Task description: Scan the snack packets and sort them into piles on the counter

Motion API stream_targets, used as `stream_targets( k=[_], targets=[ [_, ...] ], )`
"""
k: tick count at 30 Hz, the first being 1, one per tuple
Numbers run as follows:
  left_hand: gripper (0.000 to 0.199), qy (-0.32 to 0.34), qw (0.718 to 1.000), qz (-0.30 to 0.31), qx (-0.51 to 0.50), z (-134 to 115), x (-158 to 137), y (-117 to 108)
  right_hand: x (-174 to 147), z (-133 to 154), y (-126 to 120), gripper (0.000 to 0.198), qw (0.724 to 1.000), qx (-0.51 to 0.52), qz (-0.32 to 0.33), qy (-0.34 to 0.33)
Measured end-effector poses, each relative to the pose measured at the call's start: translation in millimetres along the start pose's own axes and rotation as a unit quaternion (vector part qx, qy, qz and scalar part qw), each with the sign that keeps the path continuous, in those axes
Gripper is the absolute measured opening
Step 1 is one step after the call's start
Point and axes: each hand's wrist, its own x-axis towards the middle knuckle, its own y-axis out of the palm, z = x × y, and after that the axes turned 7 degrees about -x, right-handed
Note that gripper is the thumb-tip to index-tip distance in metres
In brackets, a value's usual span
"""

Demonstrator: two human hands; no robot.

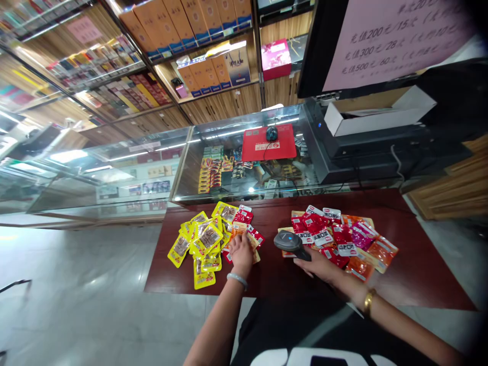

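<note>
My right hand (319, 264) is wrapped around the handle of a dark barcode scanner (288, 241), its head pointing left. Beneath and beyond the scanner spreads a pile of red, orange and purple snack packets (343, 235). My left hand (241, 252) rests on a smaller group of red and orange packets, its fingers slightly apart over an orange snack packet (238, 230). A heap of yellow snack packets (208, 239) with clear windows lies just left of that hand. Whether the left fingertips pinch a packet is hard to see.
The packets lie on a dark red wooden tabletop (267, 277). Behind it stands a glass display counter (229, 133) bearing a red mat (251, 145) and a mouse (271, 133). A monitor (320, 51) and white open box (366, 122) are at right. Stocked shelves line the back.
</note>
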Motion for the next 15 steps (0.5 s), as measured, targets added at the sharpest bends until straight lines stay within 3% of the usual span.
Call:
stream_targets(
  k=[4, 8, 12, 14, 15],
  targets=[
    [0.045, 0.008, 0.999, 0.010, 0.052, -2.4, -1.6, -0.6, 2.8, 0.0, 2.7, 0.051, 1.000, -0.008, 0.015, -0.005],
    [0.031, 0.040, 0.999, 0.021, 0.022, -4.7, 4.0, 2.4, 4.6, -2.1, 2.9, 0.050, 1.000, -0.003, 0.022, -0.016],
    [0.031, -0.024, 0.990, 0.073, -0.116, -12.9, 13.8, 10.4, 3.4, -5.2, 2.2, 0.050, 1.000, 0.014, 0.017, -0.012],
    [0.030, -0.084, 0.962, 0.084, -0.246, -21.9, 17.4, 18.6, 2.4, -7.0, 1.7, 0.051, 1.000, 0.023, 0.016, -0.007],
    [0.030, -0.110, 0.933, 0.100, -0.329, -26.9, 17.9, 23.7, 1.9, -7.8, 1.3, 0.052, 1.000, 0.025, 0.016, -0.003]
  ],
)
